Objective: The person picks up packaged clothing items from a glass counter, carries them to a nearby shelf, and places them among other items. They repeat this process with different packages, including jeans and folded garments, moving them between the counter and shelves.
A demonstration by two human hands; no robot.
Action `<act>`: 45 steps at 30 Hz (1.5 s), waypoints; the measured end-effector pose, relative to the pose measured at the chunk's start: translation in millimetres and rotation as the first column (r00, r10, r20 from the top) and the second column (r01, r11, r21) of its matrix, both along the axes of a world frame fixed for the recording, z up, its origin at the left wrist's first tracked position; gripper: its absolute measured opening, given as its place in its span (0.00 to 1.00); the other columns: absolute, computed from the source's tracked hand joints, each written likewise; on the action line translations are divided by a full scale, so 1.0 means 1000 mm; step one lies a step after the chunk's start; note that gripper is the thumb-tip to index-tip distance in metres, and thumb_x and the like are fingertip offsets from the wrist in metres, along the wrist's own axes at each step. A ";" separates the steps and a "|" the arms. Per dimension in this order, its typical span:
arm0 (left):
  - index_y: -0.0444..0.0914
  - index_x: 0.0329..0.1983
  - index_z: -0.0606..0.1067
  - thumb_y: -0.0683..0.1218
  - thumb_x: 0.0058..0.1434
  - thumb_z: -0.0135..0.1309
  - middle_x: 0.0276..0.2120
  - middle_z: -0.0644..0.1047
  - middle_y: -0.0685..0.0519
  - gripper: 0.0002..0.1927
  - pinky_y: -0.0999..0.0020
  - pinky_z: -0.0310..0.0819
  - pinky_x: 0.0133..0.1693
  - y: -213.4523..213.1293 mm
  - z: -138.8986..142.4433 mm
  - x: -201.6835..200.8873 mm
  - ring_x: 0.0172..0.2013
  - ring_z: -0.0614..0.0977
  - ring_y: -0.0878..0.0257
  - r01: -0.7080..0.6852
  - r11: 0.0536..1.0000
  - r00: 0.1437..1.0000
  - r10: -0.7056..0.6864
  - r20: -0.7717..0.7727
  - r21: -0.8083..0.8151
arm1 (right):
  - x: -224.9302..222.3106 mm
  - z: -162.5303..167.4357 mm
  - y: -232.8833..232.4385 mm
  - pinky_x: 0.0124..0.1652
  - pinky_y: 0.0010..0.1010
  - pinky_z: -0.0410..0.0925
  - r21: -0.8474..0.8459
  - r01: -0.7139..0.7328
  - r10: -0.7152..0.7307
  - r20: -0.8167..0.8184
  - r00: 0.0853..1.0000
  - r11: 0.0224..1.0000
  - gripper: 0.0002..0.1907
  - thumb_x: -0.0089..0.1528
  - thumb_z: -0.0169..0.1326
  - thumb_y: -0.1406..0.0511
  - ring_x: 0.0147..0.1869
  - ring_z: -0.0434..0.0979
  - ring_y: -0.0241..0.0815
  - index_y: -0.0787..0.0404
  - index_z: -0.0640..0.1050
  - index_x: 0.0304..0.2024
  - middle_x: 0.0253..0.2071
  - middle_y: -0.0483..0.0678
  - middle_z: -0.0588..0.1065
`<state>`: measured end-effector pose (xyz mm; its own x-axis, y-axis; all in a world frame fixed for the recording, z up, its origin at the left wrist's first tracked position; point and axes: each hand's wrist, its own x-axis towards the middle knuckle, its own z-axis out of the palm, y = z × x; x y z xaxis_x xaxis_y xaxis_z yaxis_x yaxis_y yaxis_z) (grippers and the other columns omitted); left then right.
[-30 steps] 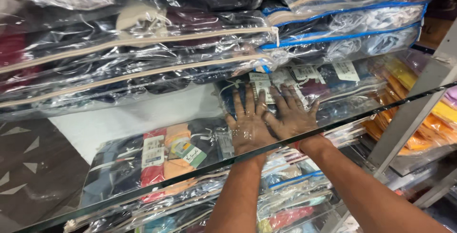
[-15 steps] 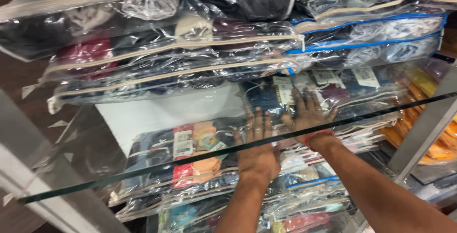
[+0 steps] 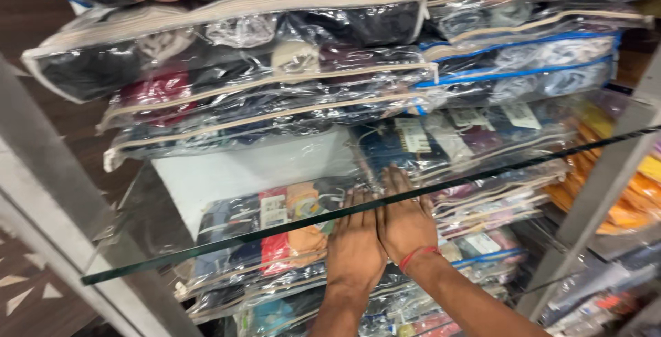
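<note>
While both hands lie flat side by side under the front edge of the glass shelf (image 3: 206,240), head view shows them palm-down, fingers stretched straight and together, gripping nothing. Left hand (image 3: 354,244) rests on a clear plastic garment pack (image 3: 268,230) holding folded red, orange and dark blue cloth with paper tags; that pack spreads out to the left of the left hand. Right hand (image 3: 406,223) touches the left along the thumb side; a red thread band (image 3: 418,256) circles its wrist. Its fingertips reach the near edge of a second clear pack (image 3: 441,141), dark blue cloth with white tags, lying just ahead of the fingers on the glass. Whether the palms press the lower packs or the glass itself, cannot tell through the reflections.

Above and beyond the hands: a stack of zip packs with beige trim (image 3: 241,55), dark and maroon clothes inside. Right of that stack, blue-trimmed packs (image 3: 537,61) with grey-blue cloth. Far right of the right hand, orange and yellow folded goods (image 3: 620,185) behind a grey metal shelf upright (image 3: 599,199). Below the wrists, more clear packs (image 3: 482,247) piled on a lower level.
</note>
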<state>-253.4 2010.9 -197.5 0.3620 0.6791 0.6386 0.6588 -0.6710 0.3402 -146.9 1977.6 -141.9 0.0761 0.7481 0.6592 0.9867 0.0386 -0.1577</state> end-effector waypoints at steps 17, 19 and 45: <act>0.35 0.68 0.64 0.47 0.62 0.42 0.70 0.61 0.44 0.29 0.45 0.40 0.70 -0.068 0.037 0.110 0.72 0.56 0.53 0.212 0.976 0.966 -0.202 -0.159 0.050 | 0.110 0.006 -0.099 0.68 0.51 0.54 0.095 0.147 -0.145 -0.019 0.989 0.985 0.18 0.66 0.45 0.60 0.63 0.73 0.52 0.59 0.79 0.51 0.52 0.51 0.79; 0.35 0.69 0.63 0.47 0.61 0.42 0.71 0.60 0.43 0.31 0.44 0.38 0.69 -0.081 0.039 0.131 0.71 0.55 0.52 0.220 0.969 0.963 -0.198 -0.182 0.112 | 0.129 0.007 -0.116 0.67 0.53 0.54 0.124 0.160 -0.159 -0.016 0.987 0.979 0.18 0.66 0.45 0.59 0.64 0.72 0.52 0.59 0.79 0.51 0.52 0.51 0.78; 0.33 0.68 0.66 0.47 0.65 0.41 0.71 0.62 0.44 0.28 0.44 0.36 0.71 -0.254 0.025 0.449 0.74 0.54 0.51 0.541 0.828 0.841 -0.529 -0.117 0.147 | 0.416 -0.003 -0.322 0.69 0.53 0.55 0.049 0.453 -0.455 0.020 0.890 0.890 0.17 0.63 0.48 0.61 0.64 0.73 0.51 0.62 0.80 0.50 0.53 0.51 0.79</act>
<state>195.5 1757.0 -172.0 0.6840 0.2514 0.6848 0.1969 -0.9675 0.1584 269.4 1655.2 -144.6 0.3809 0.6085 0.6962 0.9023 -0.4090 -0.1362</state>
